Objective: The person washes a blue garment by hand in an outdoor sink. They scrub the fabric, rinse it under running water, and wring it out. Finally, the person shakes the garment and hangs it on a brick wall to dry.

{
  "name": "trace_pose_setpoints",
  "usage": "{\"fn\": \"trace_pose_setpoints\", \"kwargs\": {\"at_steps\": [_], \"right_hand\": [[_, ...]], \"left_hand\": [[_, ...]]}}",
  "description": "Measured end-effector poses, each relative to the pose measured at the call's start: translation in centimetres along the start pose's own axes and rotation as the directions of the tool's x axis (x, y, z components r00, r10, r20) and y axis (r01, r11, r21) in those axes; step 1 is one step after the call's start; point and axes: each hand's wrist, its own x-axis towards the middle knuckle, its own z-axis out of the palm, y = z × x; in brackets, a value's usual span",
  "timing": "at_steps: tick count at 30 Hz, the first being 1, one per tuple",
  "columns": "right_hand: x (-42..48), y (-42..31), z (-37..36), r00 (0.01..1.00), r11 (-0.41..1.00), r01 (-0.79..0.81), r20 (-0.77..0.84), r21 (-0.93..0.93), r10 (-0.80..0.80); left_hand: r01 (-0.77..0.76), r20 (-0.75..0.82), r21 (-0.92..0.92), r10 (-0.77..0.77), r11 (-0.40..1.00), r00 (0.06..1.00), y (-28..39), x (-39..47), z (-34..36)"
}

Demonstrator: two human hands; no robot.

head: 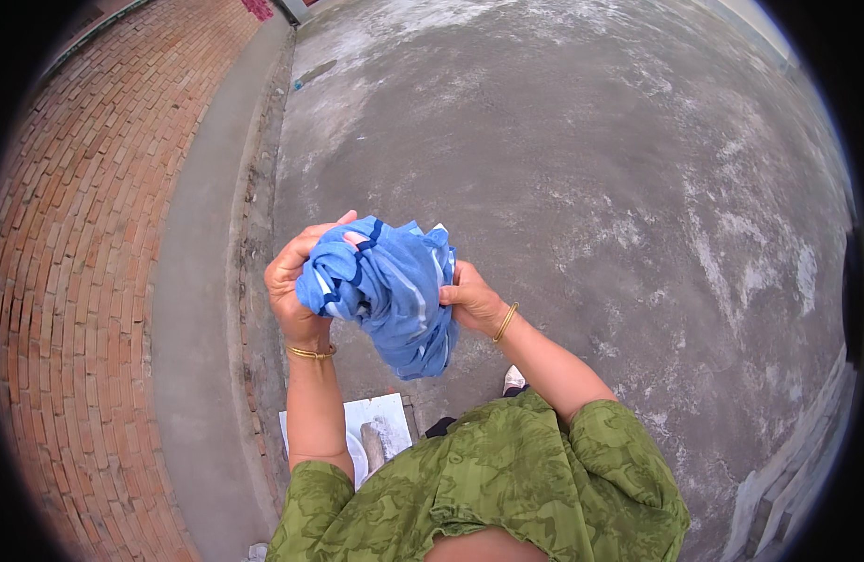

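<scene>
A bunched blue cloth (404,302) with white and dark navy stripes is held up in front of me, above the concrete ground. It looks like a garment, but its folds hide its shape. My left hand (295,270) grips its left end, with most of the fingers behind the fabric. On the right side, my right hand (473,295) pinches the cloth, thumb in front and the other fingers hidden behind. The lower part of the bundle hangs down between the two hands. Each wrist wears a gold-coloured bangle.
A red brick wall (87,267) with a grey cement band (193,295) runs along my left. Weathered concrete (579,175) stretches ahead and to the right. Near my left forearm lies a white board (397,414) with a white round object partly hidden. Concrete steps (776,499) stand at lower right.
</scene>
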Motion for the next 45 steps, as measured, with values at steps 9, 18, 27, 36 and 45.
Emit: {"fn": "trace_pose_setpoints", "kwargs": {"at_steps": [9, 18, 27, 36, 45], "right_hand": [[17.3, -7.4, -4.7, 0.940, 0.950, 0.307, -0.177, 0.059, -0.293], [20.7, -19.4, -33.1, 0.164, 0.757, 0.599, -0.886, -0.260, -0.434], [34.0, -17.9, -35.0, 0.542, 0.800, -0.057, -0.691, -0.598, -0.478], [45.4, -25.3, -47.7, 0.432, 0.903, -0.148, -0.848, -0.404, -0.309], [59.9, -38.4, -54.6, 0.388, 0.862, 0.310, -0.774, -0.402, -0.500]], "left_hand": [[-0.109, -0.433, -0.022, 0.089, 0.994, 0.897, -4.9, 9.6, -14.4], [-0.223, -0.696, 0.184, 0.288, 0.957, 0.658, -9.7, 24.8, -39.5], [-0.029, -0.079, 0.352, 0.061, 0.936, 0.995, -21.7, 46.5, -31.0], [0.004, -0.266, 0.495, 0.147, 0.869, 0.953, -27.6, 58.9, -32.8], [0.005, -0.243, 0.720, 0.245, 0.694, 0.939, -28.0, 67.2, -31.2]]}}
